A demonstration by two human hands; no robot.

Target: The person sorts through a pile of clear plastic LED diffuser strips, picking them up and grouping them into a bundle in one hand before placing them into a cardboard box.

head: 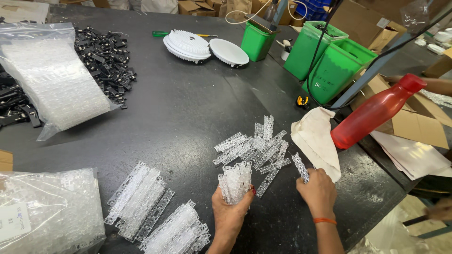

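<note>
My left hand (pixel 229 210) grips an upright bundle of clear plastic strips (pixel 235 181) near the table's front edge. To its right, my right hand (pixel 319 190) pinches a single clear plastic strip (pixel 300 167); an orange band circles that wrist. Just beyond both hands lies a loose heap of the same clear strips (pixel 256 148) on the dark table (pixel 188 108). Left of my left hand, two neat stacks of clear strips (pixel 139 200) lie side by side.
Bags of clear strips (pixel 52 80) and a pile of black clips (pixel 106 56) sit far left. White round lamp housings (pixel 188 45), green bins (pixel 341 68), a white cloth (pixel 316 138) and a tilted red bottle (pixel 374 113) are on the right. Another person's arm (pixel 435 84) shows at far right.
</note>
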